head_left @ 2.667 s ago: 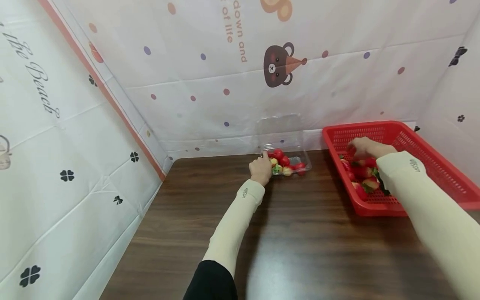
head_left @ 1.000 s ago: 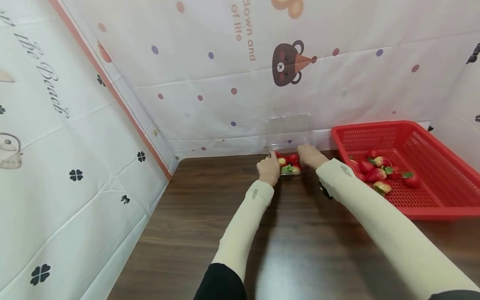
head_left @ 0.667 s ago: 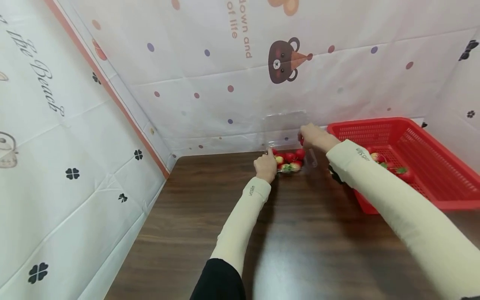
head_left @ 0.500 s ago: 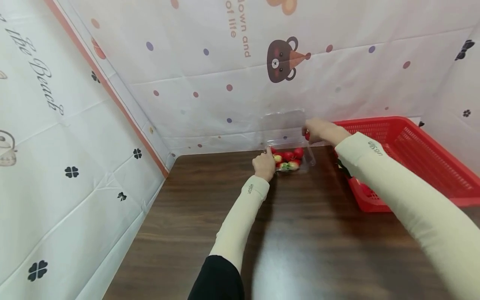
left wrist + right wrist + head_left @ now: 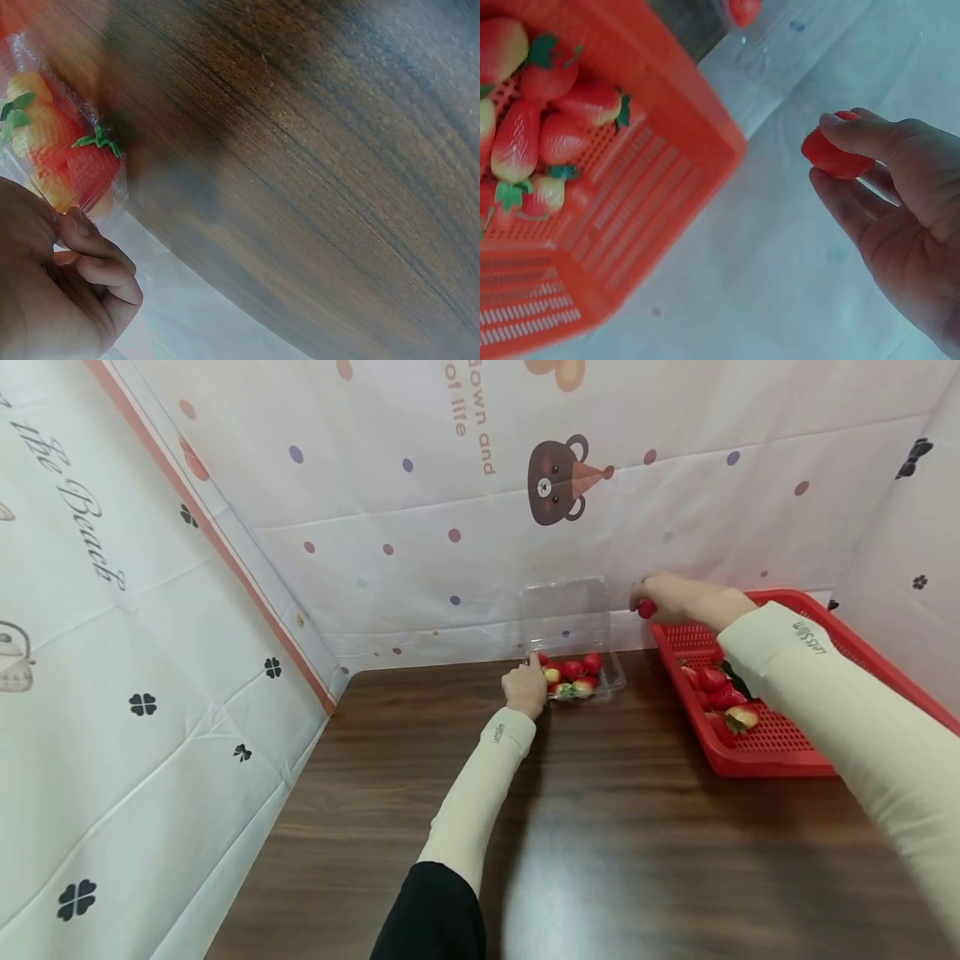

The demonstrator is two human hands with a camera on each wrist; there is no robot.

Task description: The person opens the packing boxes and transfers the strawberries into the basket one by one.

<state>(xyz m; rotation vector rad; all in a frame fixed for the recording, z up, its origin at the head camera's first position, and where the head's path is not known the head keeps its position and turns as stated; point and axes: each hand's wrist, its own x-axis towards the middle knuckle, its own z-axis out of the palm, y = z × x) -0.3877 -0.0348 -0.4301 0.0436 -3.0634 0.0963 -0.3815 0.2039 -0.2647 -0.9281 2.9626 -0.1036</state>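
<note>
My left hand (image 5: 525, 687) pinches the left edge of a clear plastic clamshell box (image 5: 617, 675) between thumb and fingers, as the left wrist view also shows. Several red and pale-tipped strawberries (image 5: 573, 670) lie in the box. Its lid (image 5: 564, 606) stands raised against the back wall. My right hand (image 5: 682, 597) holds one red strawberry (image 5: 832, 155) between thumb and fingertips, in the air above the back left corner of a red basket (image 5: 772, 764). More strawberries (image 5: 726, 697) with green leaves lie in the basket's left part, some hidden by my right sleeve.
The brown wooden table (image 5: 420, 760) runs from the back wall toward me. A printed white cloth (image 5: 420, 577) covers the walls behind and on both sides, close behind the box and basket. The basket's rim rises well above the table.
My right hand went from the basket to the box, then lifted up and right toward the basket, a red strawberry now showing in its fingers. My left hand has stayed at the box's edge.
</note>
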